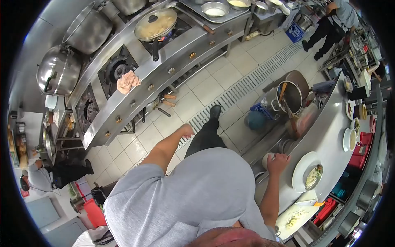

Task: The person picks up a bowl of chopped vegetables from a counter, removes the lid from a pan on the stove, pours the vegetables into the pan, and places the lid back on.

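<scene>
My right hand [278, 163] is at the near edge of the steel counter [317, 144], its fingers curled round a small white cup-like container [269, 158]. A white plate [297, 175] carrying an oval dish of food [314, 178] lies beside that hand. Closer to my body is a cutting board [282, 222] with chopped pale-green food [295, 218] on it. A knife with an orange handle [319, 203] lies across the board's far end. My left hand [187, 131] hangs low over the floor beside my leg, small in view, and its fingers cannot be made out.
A stove [160, 76] runs along the left, with a lidded pan [155, 25] over a flame and a crumpled cloth [128, 82] on its edge. A large pot [289, 96] stands under the counter. A floor drain [242, 82] crosses the aisle. Two other people [343, 16] are farther off.
</scene>
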`<act>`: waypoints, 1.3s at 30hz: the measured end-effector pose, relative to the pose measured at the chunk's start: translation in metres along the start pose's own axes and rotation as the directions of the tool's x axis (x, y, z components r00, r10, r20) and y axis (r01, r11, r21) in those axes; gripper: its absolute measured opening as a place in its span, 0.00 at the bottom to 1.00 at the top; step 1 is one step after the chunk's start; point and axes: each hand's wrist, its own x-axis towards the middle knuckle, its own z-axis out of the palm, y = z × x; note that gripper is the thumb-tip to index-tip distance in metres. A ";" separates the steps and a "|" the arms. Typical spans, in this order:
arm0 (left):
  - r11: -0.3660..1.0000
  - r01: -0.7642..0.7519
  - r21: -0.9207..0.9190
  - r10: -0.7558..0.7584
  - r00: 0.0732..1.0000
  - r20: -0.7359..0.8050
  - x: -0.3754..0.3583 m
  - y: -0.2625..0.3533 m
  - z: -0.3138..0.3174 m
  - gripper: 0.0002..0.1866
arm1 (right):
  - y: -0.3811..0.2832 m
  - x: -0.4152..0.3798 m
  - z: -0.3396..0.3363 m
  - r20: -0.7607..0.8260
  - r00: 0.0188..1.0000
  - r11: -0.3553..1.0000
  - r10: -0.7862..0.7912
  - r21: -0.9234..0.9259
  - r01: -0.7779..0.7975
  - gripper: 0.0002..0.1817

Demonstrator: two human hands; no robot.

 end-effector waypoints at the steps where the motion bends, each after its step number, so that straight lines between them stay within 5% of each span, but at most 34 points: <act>1: 1.000 0.020 -0.020 -0.021 0.999 -0.035 -0.013 -0.001 0.002 0.20 | 0.000 0.000 0.000 -0.005 1.000 1.000 0.003 0.004 -0.003 0.15; 9: 0.987 0.103 -0.121 -0.101 0.995 0.023 -0.028 -0.020 0.012 0.17 | 0.000 0.000 -0.002 0.019 1.000 0.999 0.017 -0.031 -0.016 0.15; 16: 0.991 -0.029 -0.134 0.014 0.994 -0.111 -0.039 0.018 0.010 0.16 | 0.000 -0.001 -0.002 0.011 0.999 0.999 0.034 0.003 -0.034 0.15; 24: 0.996 -0.074 -0.041 0.070 0.993 -0.093 -0.035 0.037 0.005 0.16 | 0.000 -0.003 -0.007 0.000 0.999 0.999 0.035 0.037 -0.035 0.16; 39: 0.995 0.072 -0.065 -0.068 0.995 0.069 -0.010 0.005 0.025 0.18 | -0.004 -0.001 -0.007 -0.031 0.999 0.999 0.038 0.018 -0.038 0.14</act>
